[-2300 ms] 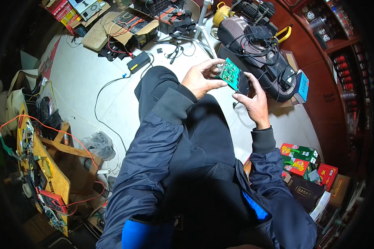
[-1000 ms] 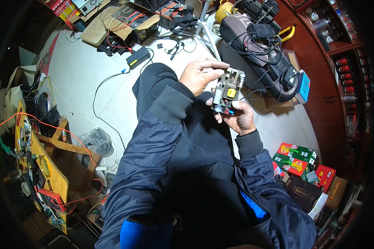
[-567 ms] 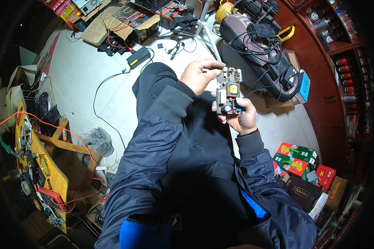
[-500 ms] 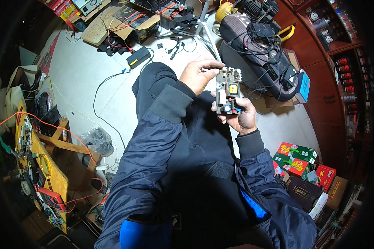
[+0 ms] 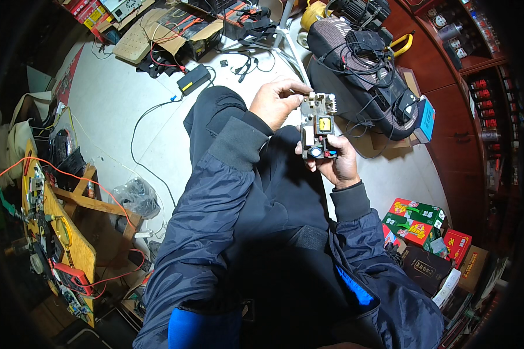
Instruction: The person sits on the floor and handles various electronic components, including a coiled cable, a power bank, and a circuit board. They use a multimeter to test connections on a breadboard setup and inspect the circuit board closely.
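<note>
A small circuit board (image 5: 309,110) is held up over my lap, its component side in view. It carries a transformer with yellow on top, a round capacitor near its lower end and metal heat sinks at its upper end. My right hand (image 5: 342,164) grips the lower end, thumb on the right edge and fingers on the left edge and beneath. My left hand (image 5: 273,104) pinches the upper left corner between thumb and forefinger; the exact contact is hard to make out.
A black power adapter (image 5: 194,79) with cables lies on the white floor. A padded seat (image 5: 349,87) piled with cables stands at right. Colourful boxes (image 5: 414,220) sit lower right. At left are a wooden board with electronics (image 5: 75,244) and a red multimeter (image 5: 71,276).
The circuit board and both hands have shifted very slightly left and up. My grip on it looks the same.
</note>
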